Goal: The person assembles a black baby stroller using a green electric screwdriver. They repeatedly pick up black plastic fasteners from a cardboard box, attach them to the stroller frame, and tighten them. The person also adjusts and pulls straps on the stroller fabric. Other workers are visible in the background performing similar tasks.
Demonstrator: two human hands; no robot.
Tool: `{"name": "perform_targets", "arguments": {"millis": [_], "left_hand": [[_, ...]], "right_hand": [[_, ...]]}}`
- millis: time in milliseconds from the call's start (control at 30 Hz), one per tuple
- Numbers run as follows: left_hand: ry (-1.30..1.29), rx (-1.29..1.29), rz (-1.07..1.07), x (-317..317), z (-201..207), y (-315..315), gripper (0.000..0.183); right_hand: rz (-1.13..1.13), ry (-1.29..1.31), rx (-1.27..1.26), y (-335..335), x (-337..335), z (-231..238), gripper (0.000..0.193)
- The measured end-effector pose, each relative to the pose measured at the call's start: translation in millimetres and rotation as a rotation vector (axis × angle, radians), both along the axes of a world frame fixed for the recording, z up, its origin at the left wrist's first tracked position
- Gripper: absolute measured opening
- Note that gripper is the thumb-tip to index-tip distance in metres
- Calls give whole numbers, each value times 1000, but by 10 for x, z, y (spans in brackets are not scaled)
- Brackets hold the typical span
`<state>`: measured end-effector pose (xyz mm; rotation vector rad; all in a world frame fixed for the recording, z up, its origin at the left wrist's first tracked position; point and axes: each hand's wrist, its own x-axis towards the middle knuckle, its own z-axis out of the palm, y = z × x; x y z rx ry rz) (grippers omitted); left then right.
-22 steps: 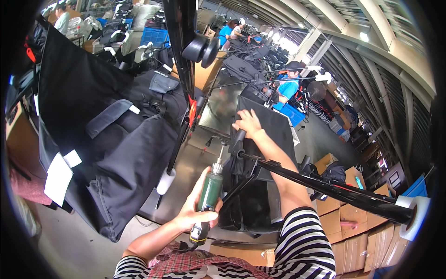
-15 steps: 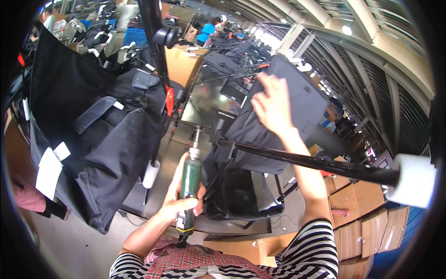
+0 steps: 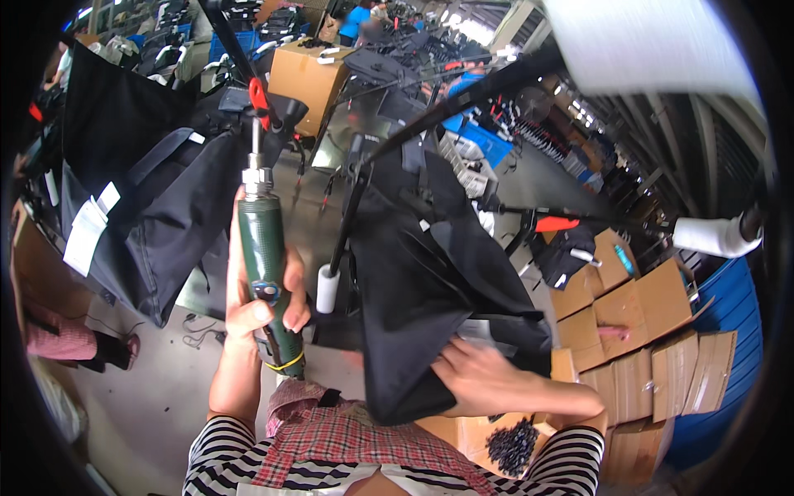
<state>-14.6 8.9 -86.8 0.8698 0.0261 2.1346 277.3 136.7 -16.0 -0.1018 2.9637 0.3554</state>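
Green electric screwdriver (image 3: 266,248) stood upright in the clenched left hand (image 3: 258,293); right hand (image 3: 488,382) gripped black fabric's (image 3: 422,281) hem at five o'clock — cardboard boxes (image 3: 653,339) crowded beyond.

left hand (image 3: 263,299) raised, fist closed, right hand (image 3: 488,382) lowered

Black-and-white striped sleeves (image 3: 217,453) over bare forearms, with a red plaid apron (image 3: 347,434).
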Motion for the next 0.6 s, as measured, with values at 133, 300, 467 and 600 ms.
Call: {"name": "perform_targets", "arguments": {"millis": [133,300,467,600], "left_hand": [[27,-39,-51,103,-106,-268,98],[92,-61,-88,227,-49,-309,98],[140,-109,-129,229,44,-270,117],[189,-137,-128,137,45,-266,121]], "right_hand": [[-432,150,-928,99,49,-756,78],[-746,904,-1606,601,-108,-1053,77],[-667,970,-1086,1115,-526,-957,61],[-558,410,-423,851,-873,-730,74]]}}
